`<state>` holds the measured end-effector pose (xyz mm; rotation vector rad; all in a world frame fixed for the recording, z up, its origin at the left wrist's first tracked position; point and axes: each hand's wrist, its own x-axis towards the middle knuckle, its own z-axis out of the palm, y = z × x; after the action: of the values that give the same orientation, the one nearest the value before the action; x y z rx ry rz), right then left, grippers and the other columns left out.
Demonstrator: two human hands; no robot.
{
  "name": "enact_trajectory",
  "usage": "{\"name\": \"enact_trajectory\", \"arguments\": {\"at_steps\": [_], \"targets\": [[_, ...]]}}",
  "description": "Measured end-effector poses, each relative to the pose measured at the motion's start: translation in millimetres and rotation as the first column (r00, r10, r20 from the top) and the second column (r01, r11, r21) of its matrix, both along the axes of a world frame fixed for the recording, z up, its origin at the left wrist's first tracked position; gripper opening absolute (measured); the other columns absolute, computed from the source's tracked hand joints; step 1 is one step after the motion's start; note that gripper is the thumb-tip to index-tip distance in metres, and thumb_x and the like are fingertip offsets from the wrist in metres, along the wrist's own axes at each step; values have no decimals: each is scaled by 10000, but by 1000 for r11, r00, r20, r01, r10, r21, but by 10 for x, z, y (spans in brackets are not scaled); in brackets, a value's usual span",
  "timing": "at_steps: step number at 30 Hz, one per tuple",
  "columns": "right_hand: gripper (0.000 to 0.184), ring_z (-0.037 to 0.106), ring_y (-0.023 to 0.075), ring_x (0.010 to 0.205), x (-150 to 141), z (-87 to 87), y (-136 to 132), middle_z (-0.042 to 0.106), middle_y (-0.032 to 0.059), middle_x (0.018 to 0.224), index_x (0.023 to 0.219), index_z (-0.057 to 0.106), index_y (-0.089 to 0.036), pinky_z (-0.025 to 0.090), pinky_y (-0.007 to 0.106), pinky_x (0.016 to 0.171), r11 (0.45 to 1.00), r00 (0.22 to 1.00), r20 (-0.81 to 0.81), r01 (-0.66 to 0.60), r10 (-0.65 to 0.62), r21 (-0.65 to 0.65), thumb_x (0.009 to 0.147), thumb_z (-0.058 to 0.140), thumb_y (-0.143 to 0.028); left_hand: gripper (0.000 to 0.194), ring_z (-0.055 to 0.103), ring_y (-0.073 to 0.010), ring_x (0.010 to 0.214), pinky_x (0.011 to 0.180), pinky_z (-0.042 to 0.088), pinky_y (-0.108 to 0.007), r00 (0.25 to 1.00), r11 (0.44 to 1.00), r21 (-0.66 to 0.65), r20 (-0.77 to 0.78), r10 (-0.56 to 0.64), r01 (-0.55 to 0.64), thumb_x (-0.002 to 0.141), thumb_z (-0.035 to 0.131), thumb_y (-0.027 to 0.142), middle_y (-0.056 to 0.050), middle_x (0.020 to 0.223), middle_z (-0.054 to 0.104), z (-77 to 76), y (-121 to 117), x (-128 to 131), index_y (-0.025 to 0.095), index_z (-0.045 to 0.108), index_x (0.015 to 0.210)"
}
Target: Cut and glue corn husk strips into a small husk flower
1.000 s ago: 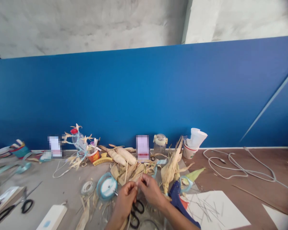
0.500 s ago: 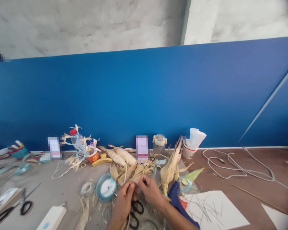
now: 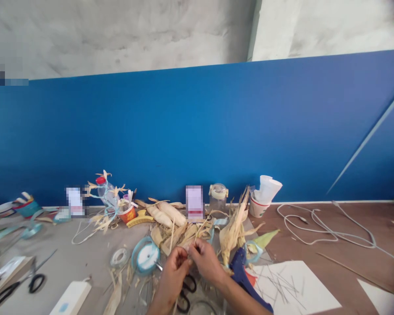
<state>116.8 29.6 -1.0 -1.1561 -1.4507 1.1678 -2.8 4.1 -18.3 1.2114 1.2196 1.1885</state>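
Note:
My left hand [image 3: 175, 271] and my right hand [image 3: 205, 260] meet low in the middle, fingertips pinched close together. A thin pale strip of corn husk [image 3: 196, 236] sticks up from the pinch; the fingers hide most of it. Below my hands lie black-handled scissors [image 3: 188, 284], partly covered by my left hand. Behind the fingers spreads a pile of dry corn husks [image 3: 166, 238]. To the left is a spool of light blue ribbon [image 3: 146, 256]. A bundle of husks [image 3: 234, 232] stands on the right, close to a dark blue glue gun [image 3: 243, 271].
White paper with thin wires [image 3: 292, 284] lies at the right, beyond it a white cable [image 3: 331, 232]. A clear jar [image 3: 218, 199], a cup [image 3: 260, 208] and a bottle with husk flowers [image 3: 107, 194] line the blue partition [image 3: 184, 131]. Other scissors [image 3: 36, 283] lie left.
My left hand has turned slightly and its fingers have shifted against the right fingertips. My right hand has stayed almost where it was.

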Motion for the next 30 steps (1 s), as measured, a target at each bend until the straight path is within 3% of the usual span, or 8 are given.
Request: {"name": "enact_trajectory", "arguments": {"at_steps": [15,22,26,30], "targets": [[194,417,121,560,-12,27,-31,430,-42,555,583,434,-199,345,238,551,1000,1000,-20,-16,17,10,748,454,-298,422,394,-131,483,489,329,-248,977,997,46,-203,62,-54,795,443,571,43,486,409,101,-60,23,211,465,576],[202,418,118,554,-24,29,-42,440,-42,552,593,442,-197,362,239,565,999,995,-90,-44,45,8,759,472,-309,524,329,-99,419,414,280,-232,987,991,-39,-103,121,-125,684,462,715,56,466,383,109,-66,97,208,444,552],[222,415,114,552,-22,7,-35,435,-43,559,606,461,-191,363,241,577,998,987,-144,-67,67,7,759,492,-350,521,290,-73,350,369,223,-215,993,984,-136,-13,116,-117,660,495,703,73,412,352,119,-58,135,208,410,519],[250,416,112,544,-17,-38,-22,445,-42,559,619,482,-186,360,242,579,996,976,-195,-93,95,19,755,520,-392,495,251,-50,302,360,206,-204,990,981,-172,97,105,-87,704,480,655,88,382,333,35,-47,157,206,392,515]]}}
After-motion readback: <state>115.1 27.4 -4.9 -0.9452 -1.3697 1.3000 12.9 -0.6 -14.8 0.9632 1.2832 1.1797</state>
